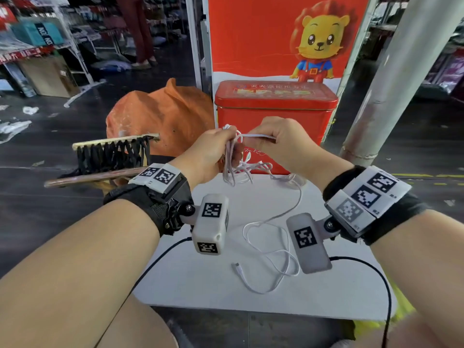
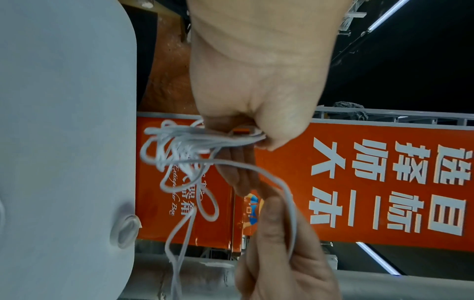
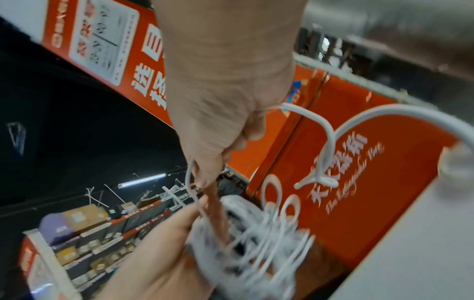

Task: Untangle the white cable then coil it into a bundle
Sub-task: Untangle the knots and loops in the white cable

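Above the far edge of the counter (image 1: 339,292), the left hand (image 1: 213,151) grips a tangled knot of thin white cable (image 1: 273,237), the right hand (image 1: 283,139) pinching one strand beside it. Loose loops trail down onto the counter, plug nearest. Behind stands a closed red tin (image 1: 276,114).

red tin box (image 1: 275,109), white table (image 1: 200,285), lion poster (image 1: 276,38)

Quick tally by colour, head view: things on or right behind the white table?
White: 2, the white cable and the table.
Red: 1, the tin box.
Orange: 1, the bag.
Black: 1, the woven stool.
Total: 5.
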Demonstrator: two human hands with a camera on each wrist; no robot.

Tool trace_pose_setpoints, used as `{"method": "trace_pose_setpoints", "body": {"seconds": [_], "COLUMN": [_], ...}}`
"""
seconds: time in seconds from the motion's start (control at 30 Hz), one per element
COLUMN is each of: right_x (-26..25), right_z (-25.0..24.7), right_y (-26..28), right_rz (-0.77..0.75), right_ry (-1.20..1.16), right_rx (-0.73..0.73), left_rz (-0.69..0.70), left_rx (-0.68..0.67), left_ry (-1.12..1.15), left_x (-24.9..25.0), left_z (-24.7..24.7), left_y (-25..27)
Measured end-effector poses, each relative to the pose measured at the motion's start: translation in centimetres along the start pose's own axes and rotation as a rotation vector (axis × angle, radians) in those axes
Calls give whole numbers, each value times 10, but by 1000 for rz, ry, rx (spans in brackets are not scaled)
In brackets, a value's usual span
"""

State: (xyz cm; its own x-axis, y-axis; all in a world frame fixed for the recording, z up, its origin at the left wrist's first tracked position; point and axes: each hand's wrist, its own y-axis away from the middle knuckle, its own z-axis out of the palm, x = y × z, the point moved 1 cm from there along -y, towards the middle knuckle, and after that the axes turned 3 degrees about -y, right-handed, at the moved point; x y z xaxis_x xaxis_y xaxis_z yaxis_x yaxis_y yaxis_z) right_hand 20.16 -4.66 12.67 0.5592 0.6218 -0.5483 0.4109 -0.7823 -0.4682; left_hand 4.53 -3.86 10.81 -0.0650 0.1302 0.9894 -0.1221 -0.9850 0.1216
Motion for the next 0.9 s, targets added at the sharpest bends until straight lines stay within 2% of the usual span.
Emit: {"method": "trace_pose_setpoints", "body": {"seconds": [0.07,0.13,0.2,0.27,0.33,0.43,0.5,0.57,0.67,0.73,0.8,0.9], "right_x": [3,8,13,17,19,25,32,31,17,4,-8,-21], "right_z": [-4,-10,-12,-11,-11,-8,-3,-1,-3,-5,-5,-4], "right_y": [1,5,13,15,11,8,10,11,9,7,4,1], "right_rz": [19,114,227,211,196,251,292,313,267,224,119,-18], "right_ry": [104,190,118,42,99,243,398,556,584,543,527,501], "right_rx": [-64,-181,-300,-306,-268,-323,-404,-426,-415,-458,-524,-453], "left_rz": [27,53,62,48,33,28,22,16,13,13,-1,-28], "left_rx": [50,101,145,170,204,235,241,248,240,222,210,183], "left_ry": [57,166,258,338,374,417,442,448,447,446,438,406], "left_x": [3,3,3,3,4,6,7,8,7,7,5,4], "left_z": [-1,-6,-11,-14,-16,-16,-16,-16,-15,-13,-10,-2], "left_y": [2,2,1,0,0,0,0,0,1,1,0,3]}}
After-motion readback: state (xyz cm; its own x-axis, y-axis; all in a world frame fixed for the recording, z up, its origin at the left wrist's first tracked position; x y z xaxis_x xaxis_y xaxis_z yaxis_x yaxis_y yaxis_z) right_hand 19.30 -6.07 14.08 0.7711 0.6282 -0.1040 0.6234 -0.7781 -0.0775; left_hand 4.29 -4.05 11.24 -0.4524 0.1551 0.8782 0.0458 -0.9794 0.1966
